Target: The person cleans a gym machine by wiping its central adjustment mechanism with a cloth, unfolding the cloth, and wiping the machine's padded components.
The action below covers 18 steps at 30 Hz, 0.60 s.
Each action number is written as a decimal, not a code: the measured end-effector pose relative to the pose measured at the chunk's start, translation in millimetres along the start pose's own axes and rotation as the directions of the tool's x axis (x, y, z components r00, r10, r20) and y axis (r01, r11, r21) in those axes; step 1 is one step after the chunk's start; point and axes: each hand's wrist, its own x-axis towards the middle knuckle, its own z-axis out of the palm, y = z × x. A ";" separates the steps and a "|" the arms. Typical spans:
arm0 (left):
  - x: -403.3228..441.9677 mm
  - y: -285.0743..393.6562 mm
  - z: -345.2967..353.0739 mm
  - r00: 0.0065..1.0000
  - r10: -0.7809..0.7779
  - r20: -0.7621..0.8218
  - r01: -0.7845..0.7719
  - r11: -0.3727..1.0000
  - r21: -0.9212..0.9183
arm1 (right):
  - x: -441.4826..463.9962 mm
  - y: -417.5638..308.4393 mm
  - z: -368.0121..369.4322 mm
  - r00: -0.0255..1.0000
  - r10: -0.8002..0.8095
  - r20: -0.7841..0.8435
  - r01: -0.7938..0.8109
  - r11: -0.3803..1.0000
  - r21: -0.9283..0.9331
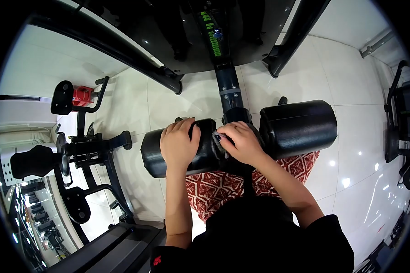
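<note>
My left hand (180, 143) lies over the top of the left black padded roller (152, 154), fingers draped across its far side and thumb apart. Between the two rollers, my right hand (242, 142) is closed on a small grey cloth (223, 144), which presses against the inner end of the left roller. Most of the cloth is hidden under the fingers. The right padded roller (300, 127) sits on the other side of that hand, untouched. Both rollers join a dark metal post (230, 91) with a grey band and bolts.
A dark machine panel with green markings (211, 34) stands ahead, between slanted black frame legs (278, 63). Another padded exercise machine (86, 145) is at left, with a red object (83, 95) behind it. More equipment (403, 123) stands at right. Red patterned fabric (214, 191) covers my legs.
</note>
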 end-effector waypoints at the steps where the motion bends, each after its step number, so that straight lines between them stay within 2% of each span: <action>1: -4.3 0.0 0.7 0.998 0.036 -0.049 -0.036 0.999 0.002 | 0.6 -0.6 0.3 1.000 0.000 0.002 0.000 1.000 0.004; 3: -10.9 -2.1 3.6 0.987 0.092 -0.131 -0.091 0.996 0.014 | 1.6 -2.5 0.2 1.000 0.027 -0.007 -0.027 0.999 -0.029; 7: -14.3 -2.7 3.9 0.978 0.114 -0.175 -0.113 0.993 0.018 | 2.5 -1.8 3.8 0.998 0.056 -0.033 -0.058 0.996 -0.065; 13: 1.7 -1.7 -1.1 0.999 0.033 -0.035 -0.034 0.999 -0.021 | 3.2 -1.0 3.0 0.997 0.070 -0.013 -0.071 0.992 -0.107; 18: 11.4 -4.9 3.3 0.998 -0.047 0.041 0.049 0.998 -0.045 | 2.8 -2.9 -5.4 0.997 -0.056 0.058 0.059 0.997 -0.044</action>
